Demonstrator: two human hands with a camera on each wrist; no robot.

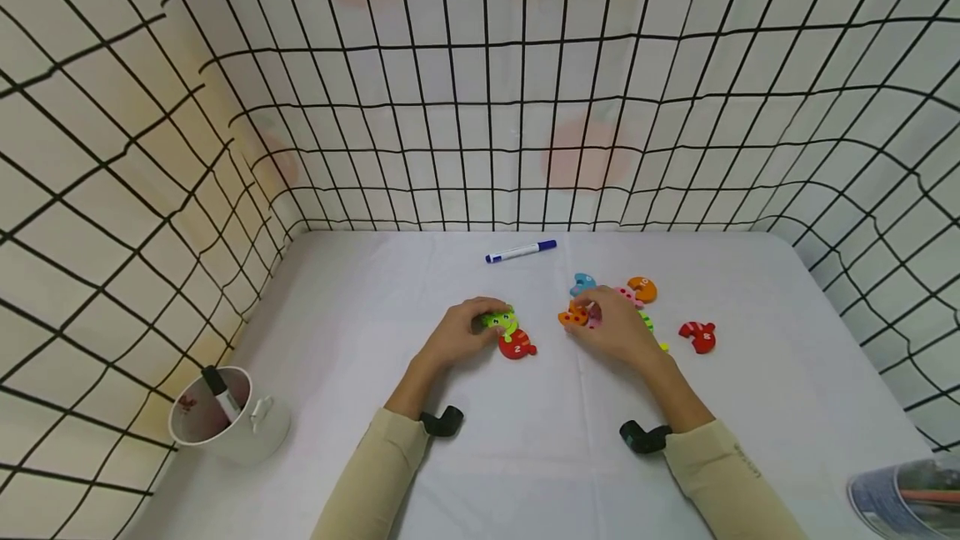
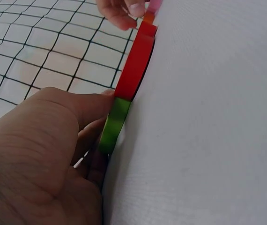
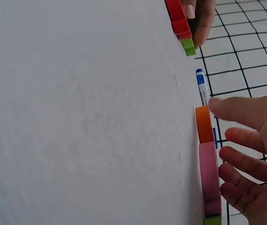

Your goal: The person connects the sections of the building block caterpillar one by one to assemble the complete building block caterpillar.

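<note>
In my head view, all clock positions lie flat on the picture. I have the left hand (image 1: 461, 332) left of centre, its thumb and fingers bent round the green piece (image 1: 500, 320) with only that piece's width between them. The red piece (image 1: 516, 346), marked with a 2, adjoins it at 5 o'clock.

The right hand (image 1: 615, 327) is across from it at 3 o'clock. I see its thumb and index finger curved about the orange piece (image 1: 573, 317), the other fingers loosely bent; I cannot tell how firmly they pinch. My right wrist view shows the pink piece (image 3: 210, 176) edge to edge with the orange one, beneath those looser fingers.

Around the right hand I count a blue piece (image 1: 582, 282) at 11 o'clock, a second orange piece (image 1: 642, 289) at 1, a striped green piece (image 1: 647, 321), partly covered, at 3, and a striped red piece (image 1: 702, 337) farther out at 3.

On the white counter (image 1: 525, 473), a blue-capped marker (image 1: 521, 252) lies at 12 o'clock from the gap between the hands. A white bucket (image 1: 266, 432) holding a black-capped pen (image 1: 222, 394) stands at the left hand's 8 o'clock.
</note>
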